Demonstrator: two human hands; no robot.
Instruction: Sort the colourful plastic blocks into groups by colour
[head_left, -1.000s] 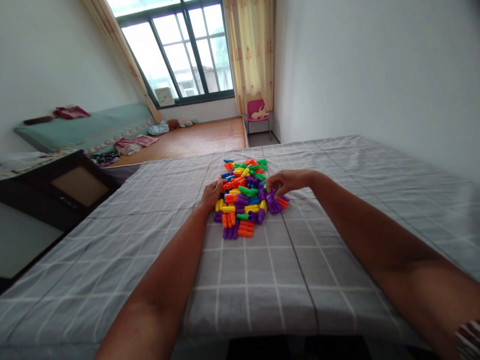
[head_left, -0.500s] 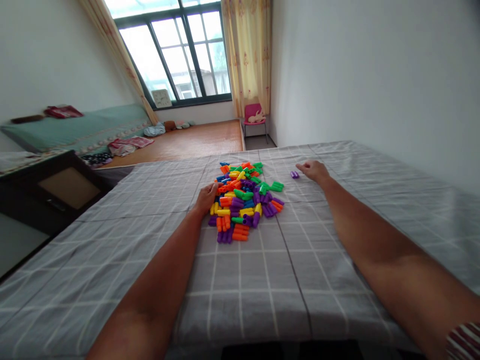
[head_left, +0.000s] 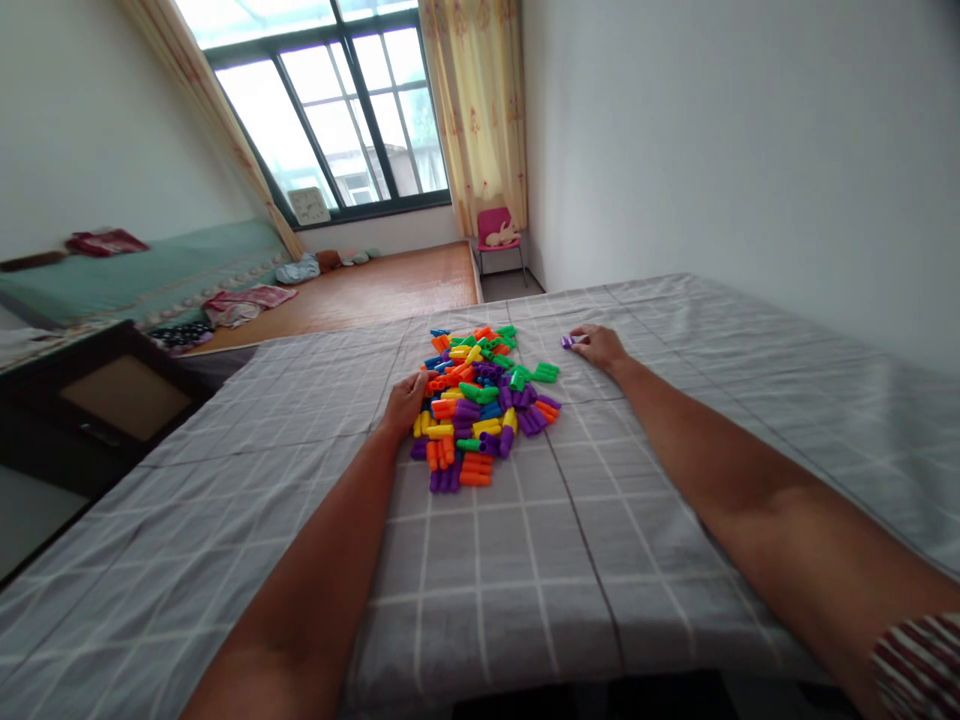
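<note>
A pile of plastic building blocks (head_left: pixel 480 395) in orange, purple, green, yellow and blue lies on the checked cloth, many shaped like joined tubes. At its left edge rests my left hand (head_left: pixel 407 402), fingers curled against the orange and yellow blocks; whatever they grip is hidden. To the right of the pile, my right hand (head_left: pixel 602 347) has its thumb and fingers closed on a small purple block (head_left: pixel 568 342), low over the cloth. A green block (head_left: pixel 546 372) lies between that hand and the pile.
The grey checked cloth (head_left: pixel 495 580) covers the surface in front of me. A dark cabinet (head_left: pixel 105 400) stands at the left. Beyond are a low bed (head_left: pixel 390 285), a pink chair (head_left: pixel 493 222) with a soft toy, and a window. A white wall runs along the right.
My right hand has closed on the purple block, which lay apart from its fingers before. My left hand stays at the pile's left edge. The whole view has shifted slightly.
</note>
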